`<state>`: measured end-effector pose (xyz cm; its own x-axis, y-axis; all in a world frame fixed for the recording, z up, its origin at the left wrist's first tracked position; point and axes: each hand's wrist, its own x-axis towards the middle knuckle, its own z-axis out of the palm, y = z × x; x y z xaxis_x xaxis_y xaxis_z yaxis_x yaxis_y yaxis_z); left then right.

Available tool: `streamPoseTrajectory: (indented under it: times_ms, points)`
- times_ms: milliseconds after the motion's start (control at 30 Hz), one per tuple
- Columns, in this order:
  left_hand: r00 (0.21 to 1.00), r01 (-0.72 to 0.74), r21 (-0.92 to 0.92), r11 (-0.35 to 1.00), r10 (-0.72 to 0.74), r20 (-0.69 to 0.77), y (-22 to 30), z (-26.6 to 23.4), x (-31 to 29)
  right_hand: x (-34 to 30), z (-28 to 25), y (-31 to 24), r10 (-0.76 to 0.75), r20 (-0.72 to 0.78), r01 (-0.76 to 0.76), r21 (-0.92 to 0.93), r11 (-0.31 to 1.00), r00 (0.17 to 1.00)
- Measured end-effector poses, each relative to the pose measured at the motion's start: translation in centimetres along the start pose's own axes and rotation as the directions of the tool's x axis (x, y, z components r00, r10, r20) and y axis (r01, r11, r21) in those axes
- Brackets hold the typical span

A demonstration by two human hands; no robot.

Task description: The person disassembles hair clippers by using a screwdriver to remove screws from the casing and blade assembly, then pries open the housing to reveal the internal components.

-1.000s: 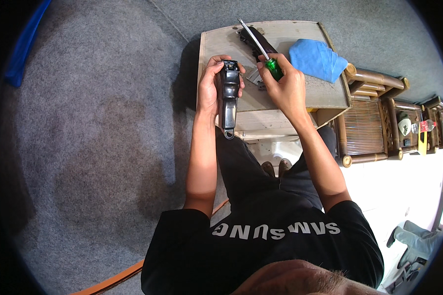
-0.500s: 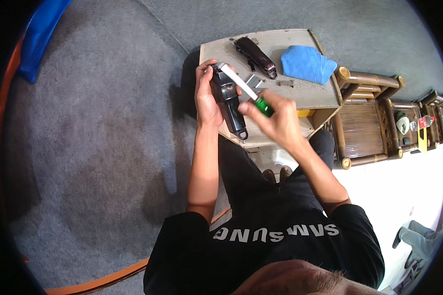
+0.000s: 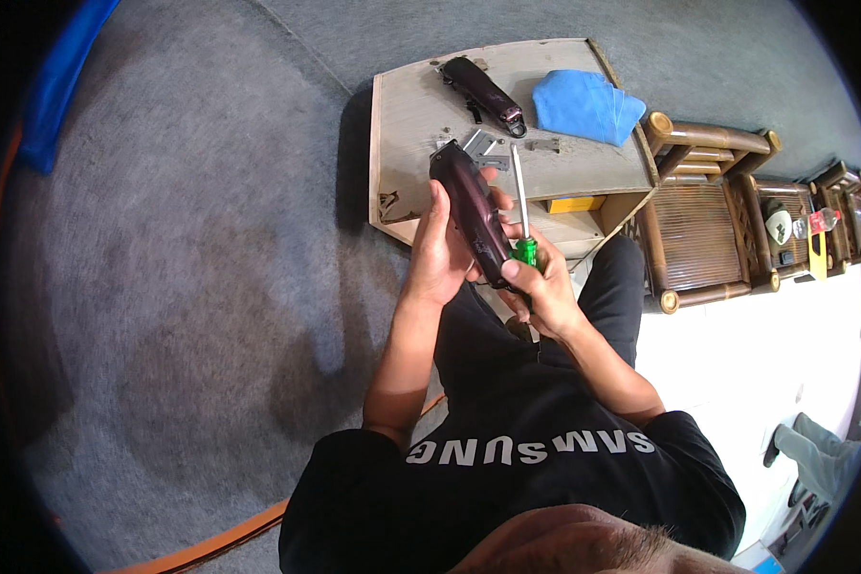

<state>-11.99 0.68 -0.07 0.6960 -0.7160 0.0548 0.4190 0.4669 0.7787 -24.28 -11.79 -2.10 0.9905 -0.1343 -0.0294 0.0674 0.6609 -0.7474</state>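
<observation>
A dark maroon hair clipper (image 3: 471, 212) lies along my left hand (image 3: 440, 251), its blade end pointing away from me. My left thumb is on one side of it and the fingertips come round the other. My right hand (image 3: 551, 298) is closed round a screwdriver (image 3: 520, 196) with a green handle and a metal shaft that points up and away. The right thumb also presses on the clipper's lower end. Beyond my hands, a second dark clipper (image 3: 485, 93) rests on the wooden stand (image 3: 407, 124), with small metal blade parts (image 3: 488, 153) near it.
A folded blue cloth (image 3: 588, 105) lies on the stand's right side. Something yellow (image 3: 574, 204) sits in the shelf opening below. Bamboo chairs (image 3: 703, 249) line the right, one with a bottle (image 3: 818, 222) on it. Another person's legs (image 3: 818, 459) show at the lower right.
The clipper has been turned over, so its maroon side now faces up. My right hand has drawn the screwdriver back from the blade end and moved to the clipper's lower end.
</observation>
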Motion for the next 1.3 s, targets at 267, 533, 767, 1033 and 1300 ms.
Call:
streamPoseTrajectory:
  times_ms: [267,533,767,1033,1300]
  points:
    - [0.923,-0.268,0.146,0.952,0.297,-0.246,1.1,0.2,1.2,0.3,-1.3,1.2,-0.348,0.019,0.258,-0.709,0.656,0.937]
    - [0.88,-0.28,0.253,0.926,0.353,-0.318,4.2,-2.7,3.9,0.4,-2.4,-0.5,-0.189,-0.049,0.113,-0.647,0.754,0.981]
    - [0.949,-0.237,0.05,0.97,0.242,-0.201,5.5,-5.1,4.8,0.4,-2.9,-1.2,-0.157,-0.125,0.038,-0.653,0.757,0.98]
    - [0.99,-0.096,-0.019,0.995,0.094,-0.106,6.2,-5.7,5.4,0.5,-3.0,-0.5,-0.167,-0.097,0.065,-0.651,0.756,0.981]
    - [0.987,-0.067,0.112,0.991,0.082,-0.135,6.8,-3.8,5.0,0.4,-3.1,-0.7,-0.151,-0.115,0.039,-0.659,0.751,0.982]
